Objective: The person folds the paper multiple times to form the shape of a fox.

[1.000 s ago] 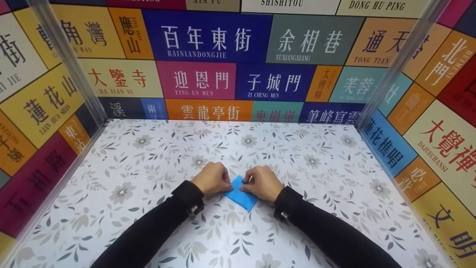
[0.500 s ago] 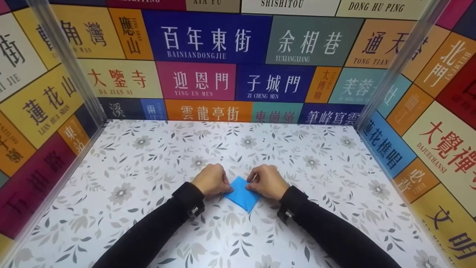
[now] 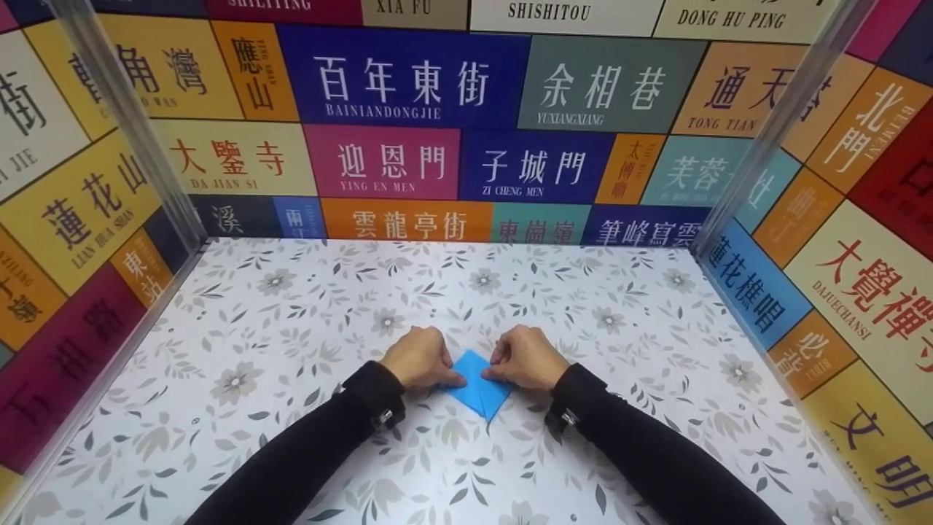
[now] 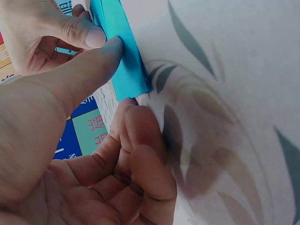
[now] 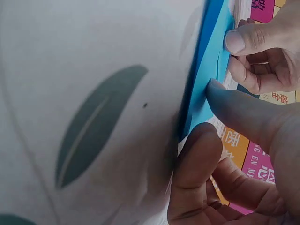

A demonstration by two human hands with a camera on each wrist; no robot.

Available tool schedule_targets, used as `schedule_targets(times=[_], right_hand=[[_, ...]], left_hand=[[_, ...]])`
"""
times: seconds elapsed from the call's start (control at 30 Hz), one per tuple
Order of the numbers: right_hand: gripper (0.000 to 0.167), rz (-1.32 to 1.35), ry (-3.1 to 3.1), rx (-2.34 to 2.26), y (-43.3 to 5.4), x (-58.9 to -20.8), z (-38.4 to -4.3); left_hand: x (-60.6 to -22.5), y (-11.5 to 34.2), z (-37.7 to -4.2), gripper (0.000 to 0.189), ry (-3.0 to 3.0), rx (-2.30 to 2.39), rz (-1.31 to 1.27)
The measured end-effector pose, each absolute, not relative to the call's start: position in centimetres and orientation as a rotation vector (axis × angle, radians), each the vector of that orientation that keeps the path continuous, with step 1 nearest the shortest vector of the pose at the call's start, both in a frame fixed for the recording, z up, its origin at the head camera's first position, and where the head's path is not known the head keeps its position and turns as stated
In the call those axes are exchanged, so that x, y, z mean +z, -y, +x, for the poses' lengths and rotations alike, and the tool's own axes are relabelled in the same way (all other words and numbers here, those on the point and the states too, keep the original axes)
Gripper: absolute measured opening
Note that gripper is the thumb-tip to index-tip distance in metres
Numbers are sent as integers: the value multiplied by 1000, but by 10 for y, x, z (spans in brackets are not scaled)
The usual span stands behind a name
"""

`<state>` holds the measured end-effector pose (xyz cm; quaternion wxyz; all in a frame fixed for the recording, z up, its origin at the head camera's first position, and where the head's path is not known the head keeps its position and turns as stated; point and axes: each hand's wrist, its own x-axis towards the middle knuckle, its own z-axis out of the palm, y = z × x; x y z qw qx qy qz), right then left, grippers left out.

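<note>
A small sheet of blue paper (image 3: 472, 399), folded into a diamond, lies on the table in the head view with one corner toward me. A crease runs down to its near corner. My left hand (image 3: 419, 359) pinches its left side, the thumb on top and curled fingers at the edge. Opposite, my right hand (image 3: 531, 359) pinches the right side in the same way. In the left wrist view the left thumb presses near the end of the blue paper (image 4: 130, 75). The right wrist view shows folded layers in the blue paper (image 5: 200, 89) under the right thumb.
The table (image 3: 291, 452) wears a white cover printed with grey flowers and leaves. Panels of coloured signs (image 3: 404, 76) stand behind it and along both sides. Clear strips (image 3: 157, 153) run up the corners.
My right hand has shifted slightly right, away from the left hand. More of the blue paper shows between the hands, and its right corner reaches farther right. The head view has tilted slightly.
</note>
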<state>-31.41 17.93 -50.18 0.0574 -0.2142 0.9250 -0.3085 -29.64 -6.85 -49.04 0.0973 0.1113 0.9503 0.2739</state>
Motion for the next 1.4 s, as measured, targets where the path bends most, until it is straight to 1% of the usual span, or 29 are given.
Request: schedule_targets(times=[0.37, 0.6, 0.67, 0.8, 1.03, 1.27, 1.4], right_hand=[[25, -596, -2770, -936, -178, -500, -314], [26, -593, -2755, -977, -182, -502, -315], [25, -580, -2749, -998, -185, -501, -316], [23, -553, -2745, -1055, -190, -496, -316], [25, -553, -2785, -1111, -196, -486, -315], [18, -513, -2845, -1138, -204, -479, -313], [18, -487, -2854, -1145, -208, -477, -312]], left_hand=[[-495, 71, -295, 33, -2841, 880, 423], [-497, 77, -300, 35, -2834, 963, 450], [-496, 81, -302, 33, -2830, 994, 472], [-493, 90, -304, 26, -2827, 1058, 527], [-483, 101, -306, 18, -2866, 1156, 563], [-470, 108, -305, 19, -2931, 1250, 591], [-467, 111, -306, 18, -2987, 1287, 614]])
